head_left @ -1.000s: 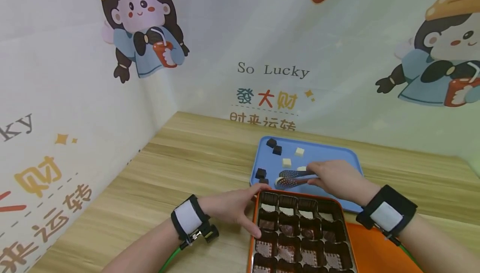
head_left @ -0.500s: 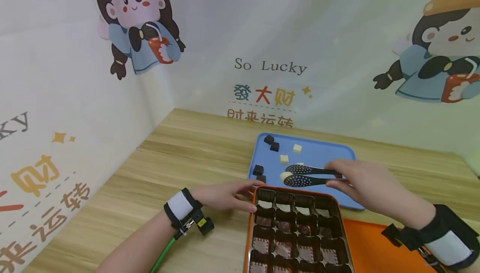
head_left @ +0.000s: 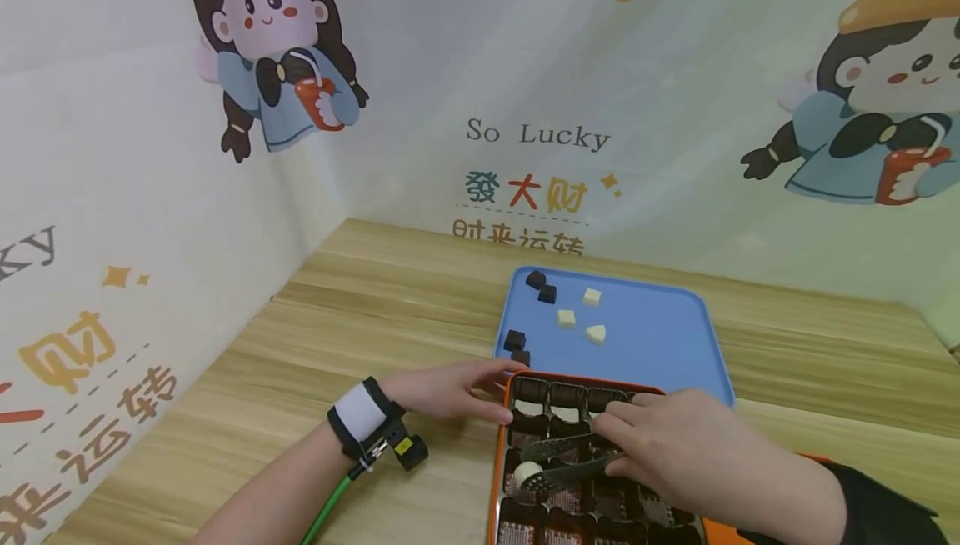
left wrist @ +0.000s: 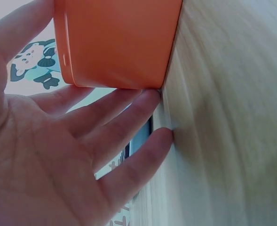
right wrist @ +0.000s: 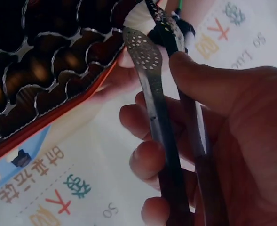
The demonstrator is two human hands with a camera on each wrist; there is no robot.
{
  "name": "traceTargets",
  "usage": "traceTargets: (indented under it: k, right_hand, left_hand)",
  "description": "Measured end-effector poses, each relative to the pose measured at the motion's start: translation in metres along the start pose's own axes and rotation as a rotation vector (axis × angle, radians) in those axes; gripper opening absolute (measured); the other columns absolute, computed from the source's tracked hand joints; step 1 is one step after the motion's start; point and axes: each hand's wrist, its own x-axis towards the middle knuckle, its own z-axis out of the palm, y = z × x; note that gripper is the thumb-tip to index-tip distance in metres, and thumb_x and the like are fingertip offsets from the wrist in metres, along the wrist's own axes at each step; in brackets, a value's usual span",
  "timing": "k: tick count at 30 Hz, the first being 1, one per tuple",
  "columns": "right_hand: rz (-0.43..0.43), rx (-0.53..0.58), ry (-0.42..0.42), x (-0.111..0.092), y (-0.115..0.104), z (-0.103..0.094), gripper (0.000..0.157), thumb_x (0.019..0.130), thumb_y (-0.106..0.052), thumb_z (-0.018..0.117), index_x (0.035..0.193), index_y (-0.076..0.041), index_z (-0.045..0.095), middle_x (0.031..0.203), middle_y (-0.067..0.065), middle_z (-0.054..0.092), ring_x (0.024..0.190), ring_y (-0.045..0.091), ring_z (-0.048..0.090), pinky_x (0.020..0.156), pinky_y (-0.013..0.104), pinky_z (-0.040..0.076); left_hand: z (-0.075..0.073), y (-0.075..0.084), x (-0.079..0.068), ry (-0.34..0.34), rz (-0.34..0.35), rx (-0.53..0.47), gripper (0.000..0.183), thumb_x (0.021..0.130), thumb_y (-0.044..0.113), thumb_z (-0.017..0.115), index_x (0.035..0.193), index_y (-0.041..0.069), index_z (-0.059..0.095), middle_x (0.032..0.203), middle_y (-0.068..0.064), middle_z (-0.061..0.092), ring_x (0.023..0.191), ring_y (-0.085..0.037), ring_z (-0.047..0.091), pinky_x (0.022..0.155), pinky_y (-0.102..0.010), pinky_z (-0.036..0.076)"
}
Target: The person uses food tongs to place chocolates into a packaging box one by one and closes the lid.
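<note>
My right hand grips black tongs with perforated tips, held low over a box with an orange rim and a dark divided insert. Between the tong tips is a rounded white chocolate, at a compartment of the leftmost column, third row from the back. In the right wrist view, thumb and fingers wrap the tong arms. My left hand rests at the box's back left corner; in the left wrist view its fingers are spread and extended against the orange wall. The right hand hides several compartments.
Behind the box lies a blue tray with white pieces and dark cubes. An orange flat piece shows at the box's right, partly under the right arm. A printed cloth wall borders the wooden table.
The right hand has carried the tongs and white chocolate from over the blue tray toward me, over the box. My left hand slid slightly back along the box's edge, then stayed put.
</note>
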Motion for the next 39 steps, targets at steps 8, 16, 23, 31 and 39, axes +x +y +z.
traceTargets:
  k: [8,16,23,31,39]
  right_hand:
    - [-0.034,-0.256,-0.203,0.028,-0.018,0.0,0.025,0.083,-0.044,0.058,0.089,-0.019,0.056,0.072,-0.012,0.044,0.056,0.005,0.038,0.043,0.018,0.029]
    - [-0.042,-0.359,-0.312,0.052,-0.035,0.005,0.011,0.084,-0.032,0.062,0.087,-0.021,0.061,0.067,-0.008,0.048,0.051,0.009,0.038,0.043,0.022,0.029]
    - [0.0,-0.343,-0.335,0.062,-0.04,0.002,0.012,0.081,-0.03,0.065,0.071,-0.024,0.061,0.06,-0.008,0.046,0.049,0.01,0.04,0.042,0.023,0.031]
    - [0.115,-0.239,-0.392,0.061,-0.035,-0.02,0.017,0.077,-0.038,0.068,0.071,-0.023,0.061,0.063,-0.009,0.046,0.054,0.01,0.043,0.048,0.024,0.039]
    - [0.303,-0.005,-0.253,0.028,0.015,-0.043,0.03,0.082,-0.045,0.061,0.095,-0.018,0.058,0.073,-0.013,0.046,0.054,0.003,0.039,0.043,0.024,0.034]
  left_hand:
    - [-0.001,0.001,0.001,-0.016,0.005,-0.031,0.064,0.089,0.036,0.055,0.142,0.016,0.025,0.135,-0.005,0.04,0.121,-0.016,0.039,0.095,-0.031,0.033]
    - [0.0,0.001,0.001,0.002,-0.011,-0.02,0.064,0.089,0.037,0.056,0.142,0.018,0.026,0.135,-0.004,0.04,0.12,-0.015,0.04,0.095,-0.03,0.033]
    - [0.0,0.002,0.001,-0.008,-0.006,-0.03,0.061,0.089,0.036,0.056,0.141,0.021,0.028,0.135,-0.005,0.04,0.12,-0.016,0.04,0.094,-0.03,0.034]
    - [0.0,0.0,-0.001,-0.017,0.025,-0.054,0.059,0.089,0.036,0.054,0.14,0.022,0.027,0.133,-0.004,0.042,0.119,-0.015,0.04,0.095,-0.031,0.033]
    - [0.001,0.0,0.001,-0.008,0.012,-0.015,0.062,0.089,0.035,0.055,0.141,0.02,0.026,0.137,-0.008,0.038,0.12,-0.016,0.04,0.096,-0.031,0.033]
